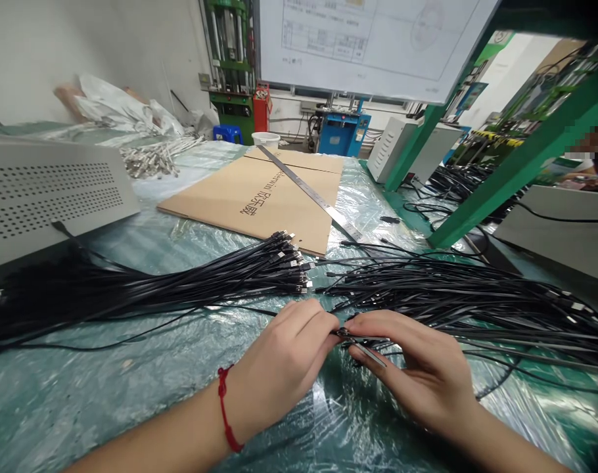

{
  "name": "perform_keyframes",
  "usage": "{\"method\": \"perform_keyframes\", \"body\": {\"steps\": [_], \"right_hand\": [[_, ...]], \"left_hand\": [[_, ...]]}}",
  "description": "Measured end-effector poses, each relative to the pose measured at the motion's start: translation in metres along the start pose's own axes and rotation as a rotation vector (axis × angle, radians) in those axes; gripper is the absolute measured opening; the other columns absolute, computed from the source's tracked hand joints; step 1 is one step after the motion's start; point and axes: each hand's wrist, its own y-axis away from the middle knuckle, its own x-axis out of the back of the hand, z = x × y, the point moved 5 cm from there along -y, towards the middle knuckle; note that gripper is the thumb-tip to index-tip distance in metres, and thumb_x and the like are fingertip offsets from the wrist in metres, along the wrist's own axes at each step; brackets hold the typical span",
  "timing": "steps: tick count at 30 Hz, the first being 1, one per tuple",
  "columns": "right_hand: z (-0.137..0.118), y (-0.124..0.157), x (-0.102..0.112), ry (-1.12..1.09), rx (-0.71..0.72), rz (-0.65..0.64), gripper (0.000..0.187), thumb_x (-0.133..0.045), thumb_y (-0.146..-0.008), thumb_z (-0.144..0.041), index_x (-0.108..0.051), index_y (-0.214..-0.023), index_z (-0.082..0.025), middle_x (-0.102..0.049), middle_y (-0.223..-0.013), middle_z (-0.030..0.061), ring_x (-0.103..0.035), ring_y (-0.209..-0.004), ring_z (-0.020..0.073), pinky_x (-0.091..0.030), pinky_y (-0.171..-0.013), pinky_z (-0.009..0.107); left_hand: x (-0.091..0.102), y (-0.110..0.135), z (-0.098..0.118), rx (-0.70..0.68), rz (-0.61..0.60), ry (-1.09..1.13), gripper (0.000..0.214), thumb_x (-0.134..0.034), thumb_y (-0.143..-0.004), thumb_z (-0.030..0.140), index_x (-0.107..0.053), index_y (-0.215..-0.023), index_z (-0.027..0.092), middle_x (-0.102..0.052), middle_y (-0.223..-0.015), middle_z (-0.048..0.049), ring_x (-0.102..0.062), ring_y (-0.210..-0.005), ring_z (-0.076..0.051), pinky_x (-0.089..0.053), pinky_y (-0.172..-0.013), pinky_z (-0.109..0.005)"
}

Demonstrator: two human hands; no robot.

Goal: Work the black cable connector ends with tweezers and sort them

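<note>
My left hand (294,355), a red string bracelet at its wrist, is closed in a pinch on the end of a black cable (252,310). That end is mostly hidden by the fingers. My right hand (422,364) is closed on a small metal clipper (370,353), like a nail clipper, with thumb and forefinger on its two spread arms. The clipper's jaws meet the cable end at my left fingertips. Behind my left hand lies a bundle of black cables (190,276) with metal USB plugs. Another pile of black cables (427,282) spreads beyond my right hand.
A cardboard sheet (284,203) lies farther back with a steel ruler (303,187) across it. At left stands a grey perforated metal box (52,190). A green post (520,157) rises at right. Clear plastic film covers the green table (131,407). Machines stand behind.
</note>
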Motion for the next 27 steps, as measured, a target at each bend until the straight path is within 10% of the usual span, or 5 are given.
{"method": "perform_keyframes", "body": {"steps": [27], "right_hand": [[0.017, 0.004, 0.003, -0.264, -0.285, 0.093, 0.024, -0.074, -0.087, -0.021, -0.066, -0.109, -0.027, -0.077, -0.083, -0.0022, -0.076, -0.071, 0.0102, -0.059, -0.066, 0.013]], "left_hand": [[0.012, 0.002, 0.008, -0.094, 0.139, -0.002, 0.017, -0.062, -0.098, 0.016, -0.059, -0.115, 0.017, -0.066, -0.094, -0.0037, -0.060, -0.086, -0.016, -0.050, -0.078, -0.031]]}}
